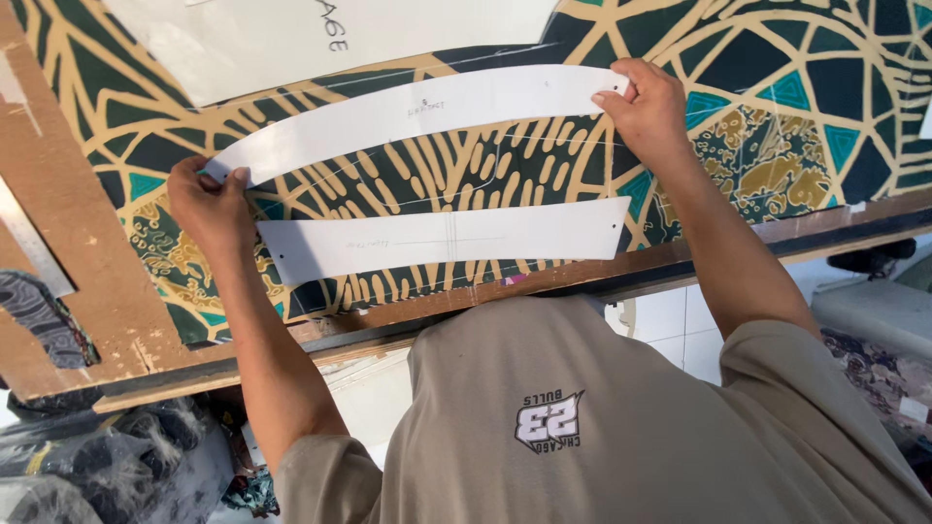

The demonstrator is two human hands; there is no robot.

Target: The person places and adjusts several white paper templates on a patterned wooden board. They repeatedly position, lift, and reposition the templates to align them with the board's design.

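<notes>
A long curved white paper pattern piece (417, 112) lies across a green, teal and tan printed fabric (777, 126). My left hand (204, 209) pinches its left tip. My right hand (649, 102) grips its right end with fingers over the top edge. Just below it, a second, straighter white paper pattern piece (447, 238) rests flat on the fabric, touched by neither hand. Faint chalk curves show on the fabric between the two pieces.
The fabric is spread on a brown wooden table (68, 252). A large white paper sheet (252, 39) lies at the top. A metal ruler (29, 243) sits at the left edge. Dark bundled cloth (107, 456) lies below the table at lower left.
</notes>
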